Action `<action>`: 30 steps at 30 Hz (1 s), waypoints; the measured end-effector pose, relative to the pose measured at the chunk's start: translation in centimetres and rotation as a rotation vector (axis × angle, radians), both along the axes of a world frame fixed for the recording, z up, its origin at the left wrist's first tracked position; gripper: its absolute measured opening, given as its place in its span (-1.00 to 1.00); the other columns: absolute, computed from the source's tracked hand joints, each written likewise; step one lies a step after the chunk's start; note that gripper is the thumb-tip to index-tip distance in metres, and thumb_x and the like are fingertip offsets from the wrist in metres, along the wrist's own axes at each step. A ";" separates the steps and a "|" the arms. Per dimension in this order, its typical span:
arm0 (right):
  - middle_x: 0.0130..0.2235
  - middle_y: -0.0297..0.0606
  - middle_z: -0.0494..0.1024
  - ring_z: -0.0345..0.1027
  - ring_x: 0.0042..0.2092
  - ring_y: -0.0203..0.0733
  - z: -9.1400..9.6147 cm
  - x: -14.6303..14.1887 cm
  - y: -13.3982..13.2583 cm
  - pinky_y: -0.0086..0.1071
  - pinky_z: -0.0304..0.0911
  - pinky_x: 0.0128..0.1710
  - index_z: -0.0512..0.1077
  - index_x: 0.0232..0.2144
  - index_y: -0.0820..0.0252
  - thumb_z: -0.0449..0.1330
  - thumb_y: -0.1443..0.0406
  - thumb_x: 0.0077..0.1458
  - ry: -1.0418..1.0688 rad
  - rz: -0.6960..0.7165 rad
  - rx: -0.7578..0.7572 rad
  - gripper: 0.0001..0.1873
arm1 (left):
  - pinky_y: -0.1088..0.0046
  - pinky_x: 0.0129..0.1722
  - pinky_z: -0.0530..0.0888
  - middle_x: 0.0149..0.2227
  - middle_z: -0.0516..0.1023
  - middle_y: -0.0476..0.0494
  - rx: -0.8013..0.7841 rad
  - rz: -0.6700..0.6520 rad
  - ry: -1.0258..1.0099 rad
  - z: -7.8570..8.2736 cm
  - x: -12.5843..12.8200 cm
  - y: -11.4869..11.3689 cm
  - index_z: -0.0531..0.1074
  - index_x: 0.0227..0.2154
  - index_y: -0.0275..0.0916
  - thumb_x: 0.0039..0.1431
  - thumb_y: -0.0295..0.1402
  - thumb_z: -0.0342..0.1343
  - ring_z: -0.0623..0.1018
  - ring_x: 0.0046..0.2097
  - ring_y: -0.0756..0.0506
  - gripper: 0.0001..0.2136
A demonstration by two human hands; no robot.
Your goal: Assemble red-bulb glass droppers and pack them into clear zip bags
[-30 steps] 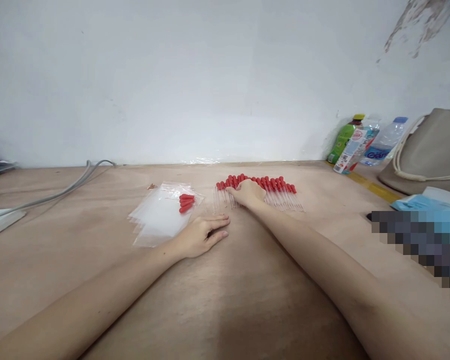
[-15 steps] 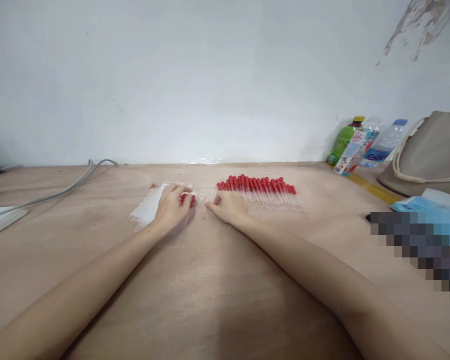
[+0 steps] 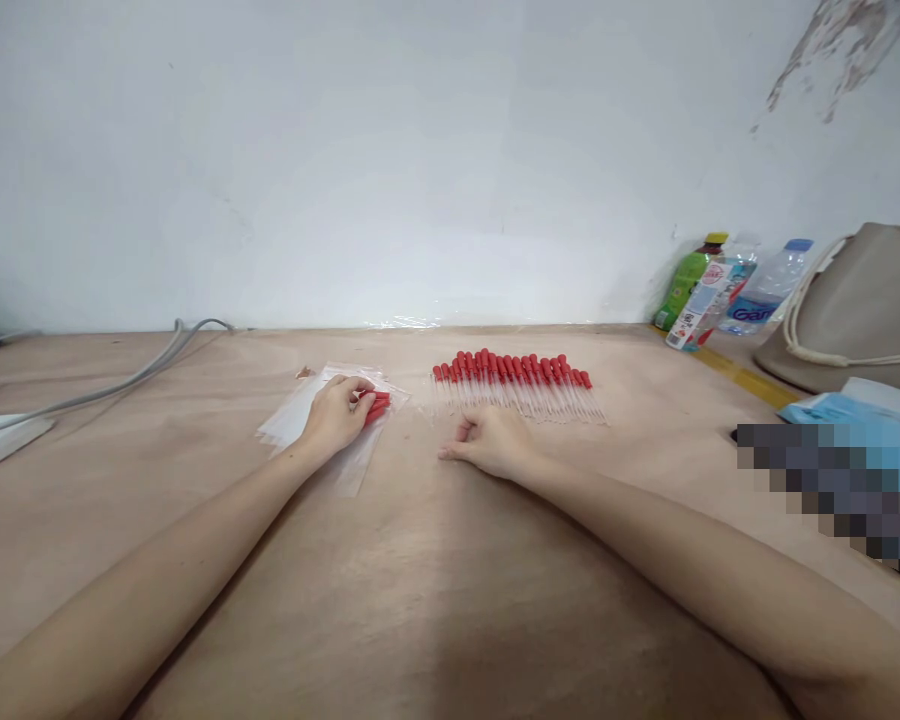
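My left hand (image 3: 337,415) has its fingers and thumb closed on several red rubber bulbs (image 3: 376,407). They look like the bulbs of droppers; what lies under the palm is hidden. Beneath this hand is a fanned stack of clear plastic bags (image 3: 285,408), one reaching toward me. A row of droppers (image 3: 514,368) with red bulbs and thin clear tubes lies to the right, bulbs toward the wall. Just in front of that row is my right hand (image 3: 495,443), fingers curled and thumb apart, nothing visible between them.
A grey cable (image 3: 139,370) runs across the table's left side. Bottles and a carton (image 3: 709,305) stand at the back right, beside a grey-beige bag (image 3: 855,310). A blue packet (image 3: 840,415) and a pixelated dark object (image 3: 825,500) lie at the right. The wall (image 3: 435,180) bounds the back.
My right hand has drawn back to the right and toward me, away from the bags. My left hand stays over the bags, with more of the red bulbs showing at its fingertips.
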State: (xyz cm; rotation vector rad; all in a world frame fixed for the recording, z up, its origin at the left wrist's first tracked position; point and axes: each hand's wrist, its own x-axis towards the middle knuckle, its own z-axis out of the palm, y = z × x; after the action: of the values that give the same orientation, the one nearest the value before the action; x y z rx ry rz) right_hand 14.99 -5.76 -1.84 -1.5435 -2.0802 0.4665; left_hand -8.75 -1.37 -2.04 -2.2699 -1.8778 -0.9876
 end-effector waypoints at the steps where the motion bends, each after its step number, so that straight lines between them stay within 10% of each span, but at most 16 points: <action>1: -0.53 -0.38 0.43 0.23 -0.46 -0.32 0.1 1.0 -0.4 -0.48 -0.03 -0.53 0.39 -0.62 0.12 0.28 0.02 -0.29 0.002 0.021 -0.016 -0.68 | 0.42 -0.32 0.40 -0.32 0.48 -0.12 0.001 0.000 -0.003 0.0 0.0 0.0 0.40 -0.36 -0.25 0.05 -0.34 0.00 0.48 -0.35 -0.07 -0.86; 9: -0.53 -0.38 0.35 0.14 -0.51 -0.39 -0.3 6.3 -1.5 -0.51 -0.02 -0.56 0.37 -0.47 0.17 0.23 0.03 -0.19 0.061 0.142 -0.044 -0.65 | 0.39 -0.35 0.37 -0.32 0.49 -0.13 0.108 0.038 -0.043 0.4 0.1 -0.2 0.32 -0.34 -0.23 0.11 -0.35 -0.08 0.48 -0.29 -0.12 -0.88; 19: -0.42 -0.32 0.43 0.22 -0.42 -0.33 -1.5 5.7 -2.3 -0.46 0.06 -0.45 0.38 -0.45 0.16 0.13 0.22 -0.02 0.025 0.126 0.058 -0.87 | 0.36 -0.17 0.37 -0.24 0.48 -0.11 0.105 -0.513 0.021 0.5 5.9 -5.8 0.41 -0.23 -0.21 0.12 -0.42 -0.06 0.43 -0.19 -0.08 -0.81; 30: -0.29 -0.25 0.40 0.26 -0.27 -0.23 -2.1 6.9 -1.6 -0.33 0.17 -0.26 0.46 -0.24 0.11 0.21 0.18 -0.08 0.108 0.183 0.144 -0.70 | 0.27 -0.09 0.34 -0.13 0.39 -0.15 -0.022 -0.543 0.066 -0.5 6.0 -5.8 0.49 -0.28 -0.15 0.09 -0.30 0.03 0.39 -0.10 -0.14 -0.81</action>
State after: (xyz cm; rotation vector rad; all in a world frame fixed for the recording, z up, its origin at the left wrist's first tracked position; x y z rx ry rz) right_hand 21.93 -7.32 -3.96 -1.2257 -2.1304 0.4449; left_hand -2.73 -7.16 -2.50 -2.8556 -1.2678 -0.9136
